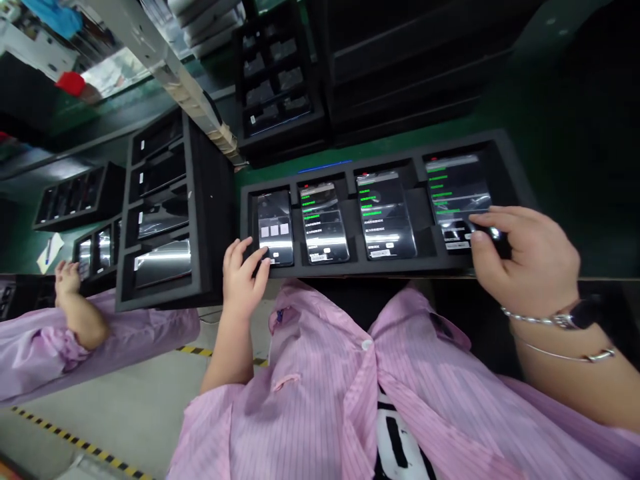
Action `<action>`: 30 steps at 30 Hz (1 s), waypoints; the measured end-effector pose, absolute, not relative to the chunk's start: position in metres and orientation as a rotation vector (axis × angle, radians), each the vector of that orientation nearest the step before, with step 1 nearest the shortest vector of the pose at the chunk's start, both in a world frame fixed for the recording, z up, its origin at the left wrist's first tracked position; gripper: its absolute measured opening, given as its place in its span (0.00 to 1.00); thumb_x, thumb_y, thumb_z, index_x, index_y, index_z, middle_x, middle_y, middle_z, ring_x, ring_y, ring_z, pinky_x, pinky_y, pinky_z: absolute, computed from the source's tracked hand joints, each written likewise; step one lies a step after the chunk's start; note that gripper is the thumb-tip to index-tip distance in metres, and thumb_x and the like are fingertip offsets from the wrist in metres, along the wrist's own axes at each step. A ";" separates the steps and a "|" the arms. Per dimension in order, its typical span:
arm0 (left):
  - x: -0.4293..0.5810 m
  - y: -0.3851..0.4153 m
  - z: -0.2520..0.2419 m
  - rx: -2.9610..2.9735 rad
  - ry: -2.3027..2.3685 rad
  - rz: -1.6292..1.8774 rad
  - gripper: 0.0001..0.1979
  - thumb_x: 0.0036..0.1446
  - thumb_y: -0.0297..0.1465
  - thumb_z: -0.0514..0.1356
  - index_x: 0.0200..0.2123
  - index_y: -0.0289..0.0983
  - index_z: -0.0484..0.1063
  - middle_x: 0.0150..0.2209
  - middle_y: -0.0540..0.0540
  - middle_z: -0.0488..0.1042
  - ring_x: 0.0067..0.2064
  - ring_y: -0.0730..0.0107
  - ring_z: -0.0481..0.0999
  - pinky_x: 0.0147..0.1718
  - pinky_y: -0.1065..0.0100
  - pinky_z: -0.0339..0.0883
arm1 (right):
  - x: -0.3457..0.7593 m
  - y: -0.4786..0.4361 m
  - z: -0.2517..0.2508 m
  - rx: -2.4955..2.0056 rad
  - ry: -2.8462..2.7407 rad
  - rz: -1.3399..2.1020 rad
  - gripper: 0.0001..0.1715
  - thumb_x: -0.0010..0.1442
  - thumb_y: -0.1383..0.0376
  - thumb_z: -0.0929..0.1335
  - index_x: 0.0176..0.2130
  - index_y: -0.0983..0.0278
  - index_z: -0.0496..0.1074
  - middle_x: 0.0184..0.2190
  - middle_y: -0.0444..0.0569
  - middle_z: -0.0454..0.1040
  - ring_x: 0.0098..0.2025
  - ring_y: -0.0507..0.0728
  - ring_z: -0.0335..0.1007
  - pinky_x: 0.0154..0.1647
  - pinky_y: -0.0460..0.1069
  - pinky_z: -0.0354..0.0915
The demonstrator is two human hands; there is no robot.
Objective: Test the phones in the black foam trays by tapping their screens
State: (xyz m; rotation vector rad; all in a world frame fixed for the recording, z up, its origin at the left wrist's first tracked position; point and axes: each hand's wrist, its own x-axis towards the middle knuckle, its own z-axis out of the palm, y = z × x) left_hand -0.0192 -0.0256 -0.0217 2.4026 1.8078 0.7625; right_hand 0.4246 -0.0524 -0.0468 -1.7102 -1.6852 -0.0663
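In front of me lies a black foam tray (350,267) holding several phones side by side, screens up and lit. My left hand (245,275) is open at the tray's left end, fingers spread, a fingertip at the lower edge of the leftmost phone (275,233), which shows three pale squares. My right hand (530,257) is open, its index fingertip and thumb apart over the lower right of the rightmost phone (457,193). Green text lines show on that phone, on the second phone (323,220) and on the third phone (385,213). The right hand's other fingers are partly hidden.
Left of my tray stands a stack of black trays (207,220) with phones. Another phone tray (275,73) lies behind, near a slanted post (175,73). Farther left, a co-worker's hand (67,280) is by more phone trays (80,197). A blue strip (325,166) lies behind my tray.
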 end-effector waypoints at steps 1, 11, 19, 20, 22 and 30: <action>-0.019 -0.028 -0.025 2.393 1.816 0.787 0.14 0.69 0.40 0.58 0.49 0.44 0.82 0.61 0.39 0.74 0.69 0.47 0.66 0.68 0.42 0.62 | 0.425 -0.052 -0.048 -1.692 -1.695 -0.080 0.13 0.63 0.56 0.65 0.42 0.55 0.76 0.39 0.53 0.83 0.52 0.67 0.81 0.56 0.63 0.76; -0.018 -0.022 -0.041 2.393 1.797 0.989 0.13 0.69 0.36 0.58 0.49 0.43 0.82 0.58 0.40 0.77 0.68 0.47 0.67 0.69 0.42 0.62 | 0.425 -0.050 -0.048 -1.648 -1.780 -0.186 0.14 0.64 0.59 0.66 0.45 0.61 0.77 0.41 0.54 0.83 0.52 0.66 0.81 0.55 0.60 0.75; -0.015 -0.023 -0.043 2.375 1.822 0.994 0.13 0.70 0.36 0.57 0.49 0.43 0.81 0.56 0.40 0.78 0.68 0.47 0.68 0.68 0.42 0.63 | 0.425 -0.050 -0.045 -1.679 -1.771 -0.191 0.21 0.62 0.57 0.66 0.53 0.60 0.74 0.50 0.57 0.82 0.55 0.67 0.79 0.56 0.62 0.75; -0.014 -0.024 -0.043 2.372 1.823 0.994 0.13 0.70 0.36 0.57 0.48 0.43 0.81 0.56 0.40 0.78 0.68 0.48 0.68 0.68 0.43 0.62 | 0.426 -0.051 -0.045 -1.695 -1.766 -0.189 0.23 0.62 0.56 0.66 0.54 0.60 0.73 0.51 0.58 0.81 0.56 0.68 0.79 0.57 0.62 0.74; -0.013 -0.026 -0.040 2.361 1.827 0.970 0.14 0.70 0.36 0.56 0.48 0.43 0.81 0.56 0.40 0.78 0.68 0.48 0.67 0.69 0.43 0.62 | 0.428 -0.052 -0.048 -1.769 -1.772 -0.160 0.23 0.62 0.53 0.65 0.53 0.59 0.74 0.49 0.58 0.82 0.56 0.69 0.78 0.58 0.64 0.73; -0.014 -0.018 -0.011 2.223 1.874 0.506 0.31 0.65 0.50 0.62 0.67 0.44 0.68 0.70 0.34 0.62 0.69 0.41 0.66 0.64 0.42 0.66 | 0.436 -0.048 -0.067 -1.593 -1.726 -0.367 0.28 0.56 0.51 0.66 0.55 0.54 0.74 0.44 0.60 0.82 0.48 0.73 0.81 0.46 0.66 0.74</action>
